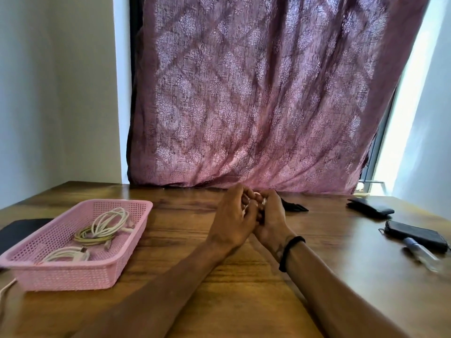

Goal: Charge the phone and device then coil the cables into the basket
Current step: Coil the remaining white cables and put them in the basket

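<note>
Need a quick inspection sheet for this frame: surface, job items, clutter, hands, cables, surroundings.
Surface: wooden table.
Job's things: pink basket at left; dark phone at right.
Clutter: black wallet, pen, black cloth.
Grippers: left hand and right hand together, grip on a white cable, mostly hidden.
Cables: coiled cables in basket; loose cable at table edge.
Surroundings: pink curtain, white walls.

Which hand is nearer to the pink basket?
Left. The left hand is right of the pink basket; the right hand lies beyond it, farther right.
</note>
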A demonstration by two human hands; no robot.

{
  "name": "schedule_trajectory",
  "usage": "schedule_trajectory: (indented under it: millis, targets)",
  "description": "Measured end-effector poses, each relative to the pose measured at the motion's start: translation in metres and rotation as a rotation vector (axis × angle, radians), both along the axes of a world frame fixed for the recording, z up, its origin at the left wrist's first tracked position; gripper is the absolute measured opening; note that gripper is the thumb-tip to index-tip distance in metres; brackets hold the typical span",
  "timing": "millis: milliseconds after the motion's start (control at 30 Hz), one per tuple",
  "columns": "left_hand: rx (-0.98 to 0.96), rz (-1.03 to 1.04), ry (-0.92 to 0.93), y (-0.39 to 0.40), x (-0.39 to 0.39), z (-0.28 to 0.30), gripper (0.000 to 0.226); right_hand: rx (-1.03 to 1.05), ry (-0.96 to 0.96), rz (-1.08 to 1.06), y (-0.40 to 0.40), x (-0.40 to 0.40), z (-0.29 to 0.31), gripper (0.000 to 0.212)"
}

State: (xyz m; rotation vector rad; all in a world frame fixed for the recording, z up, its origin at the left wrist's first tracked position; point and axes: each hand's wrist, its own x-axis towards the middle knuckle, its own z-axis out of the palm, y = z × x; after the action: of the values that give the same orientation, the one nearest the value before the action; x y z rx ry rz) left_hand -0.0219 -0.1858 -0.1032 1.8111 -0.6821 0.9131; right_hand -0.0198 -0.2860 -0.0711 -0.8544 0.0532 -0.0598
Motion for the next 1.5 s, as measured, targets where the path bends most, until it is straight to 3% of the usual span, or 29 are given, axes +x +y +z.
schedule_trajectory:
  millis: [100, 200, 300, 533, 800, 1000, 1067, 1133, 1267, 1333, 1433, 1500]
  targets:
    - [-0.107, 0.063, 0.049, 0.003, 0.013, 0.004, 0.022, 0.038, 0.013, 0.03, -0.016, 0.005, 0.006, 0.035]
    - [0.055, -0.03, 0.132, 0.015, 0.018, 0.004, 0.035, -0.047, 0.01, 0.064, -0.026, 0.007, 0.005, 0.032]
    - [0.198, -0.071, 0.129, 0.019, 0.013, 0.008, 0.033, -0.168, -0.012, 0.135, -0.026, 0.004, 0.005, 0.033]
    - [0.132, -0.225, 0.297, 0.031, 0.013, 0.021, 0.024, -0.36, -0.036, 0.093, -0.026, 0.003, 0.004, 0.033]
    - [0.111, -0.279, 0.361, 0.028, 0.013, 0.017, 0.026, -0.325, -0.073, 0.13, -0.025, 0.001, 0.006, 0.037]
    - [-0.011, -0.251, 0.389, 0.029, 0.014, 0.014, 0.023, -0.866, -0.225, -0.221, -0.014, -0.003, 0.003, 0.036]
    - [-0.092, -0.233, 0.421, 0.03, 0.017, 0.014, 0.021, -0.971, -0.249, -0.272, -0.015, 0.002, -0.002, 0.035]
    - [-0.243, -0.2, 0.488, 0.033, 0.023, 0.014, 0.02, -0.906, -0.235, -0.207, -0.013, 0.005, -0.006, 0.038]
    - [-0.671, -0.264, 0.616, 0.038, 0.032, 0.02, 0.015, -0.579, -0.109, 0.078, -0.003, 0.004, -0.006, 0.037]
    - [-0.853, -0.34, 0.651, 0.039, 0.033, 0.023, 0.018, -0.488, -0.053, 0.317, 0.003, -0.002, -0.008, 0.026]
    - [-0.981, -0.426, 0.702, 0.038, 0.033, 0.026, 0.023, -0.511, -0.129, 0.568, 0.013, -0.006, -0.014, 0.017]
    - [-1.047, -0.487, 0.719, 0.038, 0.032, 0.029, 0.022, -0.56, -0.193, 0.575, 0.016, -0.005, -0.017, 0.016]
